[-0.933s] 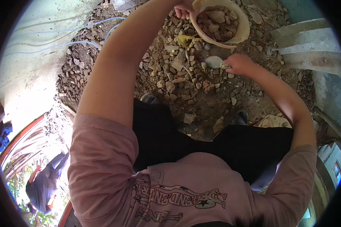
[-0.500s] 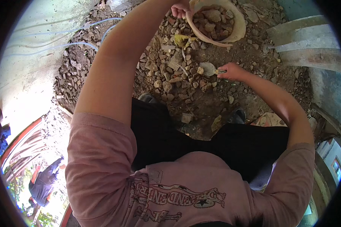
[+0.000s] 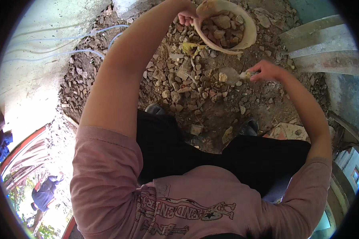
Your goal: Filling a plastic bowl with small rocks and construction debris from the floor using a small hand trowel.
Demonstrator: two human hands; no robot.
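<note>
My left hand [image 3: 186, 18] is closed at the left rim of a pale, dirt-stained bucket [image 3: 249, 35], its fingers curled against the edge. Chunks of stone and broken rubble [image 3: 222, 24] lie inside the bucket. In my right hand [image 3: 268, 71] is the handle of a small trowel [image 3: 229, 76], held low over the ground to the right of the rubble heap. Its blade is smeared by motion and points left, with a pale yellowish lump of stone [image 3: 222, 77] at its tip.
Loose rubble [image 3: 175, 85] covers the ground, with a yellow scrap [image 3: 190, 48] near the bucket. Thin pale blue tubes [image 3: 73, 51] run along the left wall. Curved grey panels [image 3: 323, 47] stand at right. Another person [image 3: 46, 193] is outside at lower left.
My right hand has drawn the trowel to the right, and its blade is now blurred. The bucket sits slightly further left and lower in view, with my left hand still at its rim.
</note>
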